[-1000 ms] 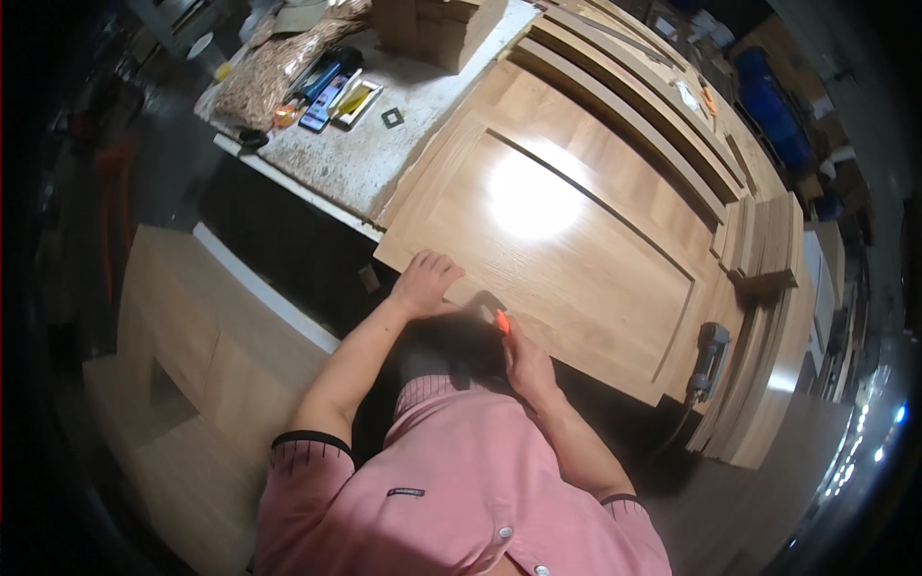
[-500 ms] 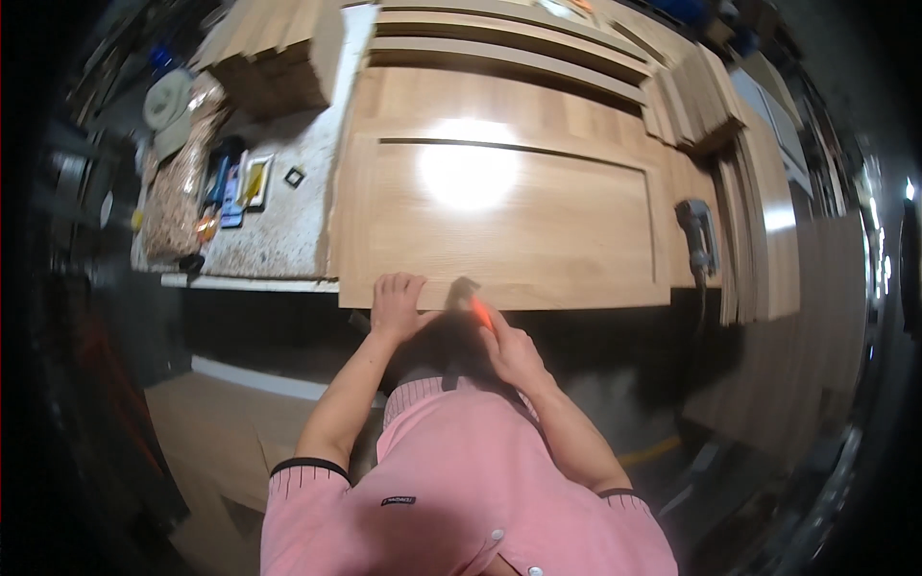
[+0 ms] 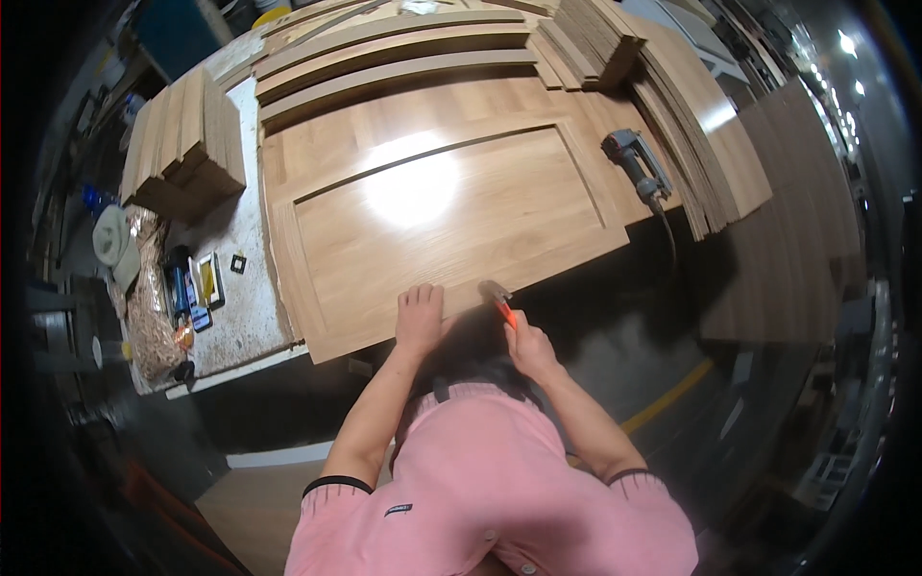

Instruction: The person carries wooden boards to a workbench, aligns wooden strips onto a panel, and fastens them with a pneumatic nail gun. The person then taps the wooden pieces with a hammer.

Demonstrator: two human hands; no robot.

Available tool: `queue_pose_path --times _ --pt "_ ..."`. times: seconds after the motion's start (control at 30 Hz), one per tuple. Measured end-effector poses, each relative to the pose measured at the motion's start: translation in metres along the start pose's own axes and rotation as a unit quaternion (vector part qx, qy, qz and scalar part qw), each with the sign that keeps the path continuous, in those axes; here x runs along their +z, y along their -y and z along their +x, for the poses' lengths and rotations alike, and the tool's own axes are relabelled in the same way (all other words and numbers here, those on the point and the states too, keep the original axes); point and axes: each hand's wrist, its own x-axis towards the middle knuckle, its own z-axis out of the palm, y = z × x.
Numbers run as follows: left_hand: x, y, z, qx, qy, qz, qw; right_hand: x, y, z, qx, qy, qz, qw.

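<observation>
A wooden cabinet door [image 3: 451, 211] with a recessed middle panel lies on the workbench, its front edge sticking out toward me. My left hand [image 3: 420, 322] rests at that front edge, fingers lying side by side on the frame and thumb out to the right. Wrapped around the orange handle of a hammer [image 3: 507, 309] is my right hand [image 3: 530, 348]. The hammer's blurred head is right at the door's front edge, to the right of my left hand. Whether it touches the wood I cannot tell.
A grey power tool [image 3: 636, 165] with a cord lies right of the door. Long wooden strips [image 3: 399, 72] lie behind it. Stacked boards stand at the left [image 3: 187, 144] and right [image 3: 687, 134]. A phone [image 3: 200, 317] and small items sit on the white bench top [image 3: 240, 326].
The whole view has turned, so the door now slants up to the right. The hammer has shifted slightly right relative to my left hand, which stays at the front edge.
</observation>
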Motion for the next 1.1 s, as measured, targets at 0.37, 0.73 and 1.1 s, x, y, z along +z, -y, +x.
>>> queue_pose_path --times 0.37,0.73,1.1 --pt "-0.005 -0.005 -0.004 -0.037 -0.003 -0.008 0.999 -0.134 0.004 0.014 -0.08 -0.344 0.204 0.913" --pt "0.006 -0.009 -0.005 -0.05 0.016 0.015 0.999 -0.114 -0.062 0.044 0.084 -0.092 0.187 0.974" --pt "0.01 -0.029 0.004 -0.102 0.001 0.041 0.994 -0.191 -0.142 0.074 -0.002 -0.429 0.193 0.883"
